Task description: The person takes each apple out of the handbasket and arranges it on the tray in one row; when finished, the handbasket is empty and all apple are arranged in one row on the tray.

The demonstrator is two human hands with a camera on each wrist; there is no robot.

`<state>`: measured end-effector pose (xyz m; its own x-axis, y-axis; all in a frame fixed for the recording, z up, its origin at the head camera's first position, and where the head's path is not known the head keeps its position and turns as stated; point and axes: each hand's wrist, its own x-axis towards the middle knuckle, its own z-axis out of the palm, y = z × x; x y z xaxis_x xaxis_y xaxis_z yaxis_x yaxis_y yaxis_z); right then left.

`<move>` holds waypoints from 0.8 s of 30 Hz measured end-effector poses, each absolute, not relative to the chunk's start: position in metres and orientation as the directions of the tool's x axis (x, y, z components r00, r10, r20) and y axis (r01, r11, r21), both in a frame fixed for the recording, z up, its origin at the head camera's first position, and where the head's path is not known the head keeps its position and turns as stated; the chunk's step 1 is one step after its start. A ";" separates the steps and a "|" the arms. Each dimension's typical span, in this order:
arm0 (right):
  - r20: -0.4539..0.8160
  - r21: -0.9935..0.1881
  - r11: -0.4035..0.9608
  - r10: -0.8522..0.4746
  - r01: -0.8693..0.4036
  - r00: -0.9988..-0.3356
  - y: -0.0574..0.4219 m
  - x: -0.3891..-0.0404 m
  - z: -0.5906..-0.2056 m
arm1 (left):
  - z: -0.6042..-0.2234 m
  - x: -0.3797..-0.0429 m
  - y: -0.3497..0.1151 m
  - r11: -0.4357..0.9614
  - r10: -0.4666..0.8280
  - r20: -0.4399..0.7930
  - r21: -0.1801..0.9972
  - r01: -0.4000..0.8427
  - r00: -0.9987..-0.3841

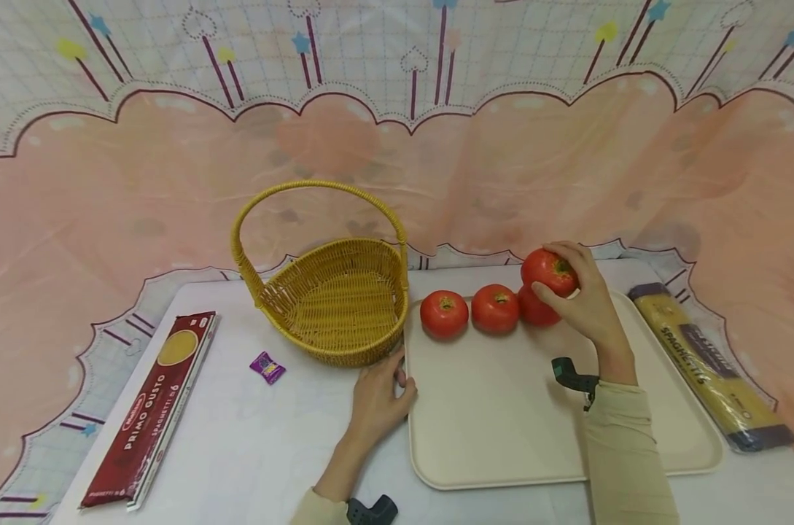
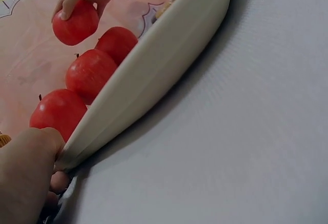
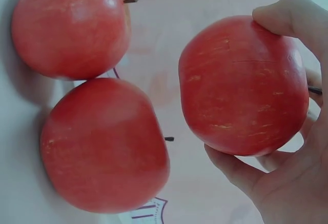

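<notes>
My right hand (image 1: 588, 305) grips a red apple (image 3: 243, 85) between thumb and fingers, its stem toward the palm. In the head view this apple overlaps another apple (image 1: 536, 306) at the back of the cream tray (image 1: 501, 415). A middle apple (image 1: 495, 309) and a left apple (image 1: 444, 315) complete the row along the tray's back edge. At the tray's left rim, my left hand (image 1: 380, 394) pinches the edge. In the left wrist view the thumb (image 2: 43, 142) lies at the rim, with curled fingertips (image 2: 59, 182) just below it.
A yellow wicker basket (image 1: 344, 302) with a tall handle stands left of the tray, close to my left hand. Farther left lie a purple wrapped candy (image 1: 267, 367) and a red spaghetti pack (image 1: 150, 408). A yellow spaghetti bag (image 1: 708, 368) lies along the tray's right side.
</notes>
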<state>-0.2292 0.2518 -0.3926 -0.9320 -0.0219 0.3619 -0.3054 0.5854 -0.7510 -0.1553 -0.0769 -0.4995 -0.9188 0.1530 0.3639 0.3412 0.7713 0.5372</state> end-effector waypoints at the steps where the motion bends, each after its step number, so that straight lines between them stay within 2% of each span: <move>1: 0.355 -0.754 0.586 -0.016 -0.297 -0.935 0.253 -0.229 -0.392 | -0.500 -0.155 -0.077 0.770 0.154 0.363 0.539 0.342 -0.919; 24: 0.370 -0.776 0.598 0.176 -0.199 -0.912 0.283 -0.229 -0.399 | -0.500 -0.155 -0.077 0.767 0.155 0.378 0.536 0.352 -0.913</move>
<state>-0.2291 0.2830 -0.3992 -0.9124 0.1759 0.3696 -0.1991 0.5982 -0.7762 -0.1554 -0.0767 -0.5001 -0.9127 0.1554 0.3779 0.3524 0.7674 0.5356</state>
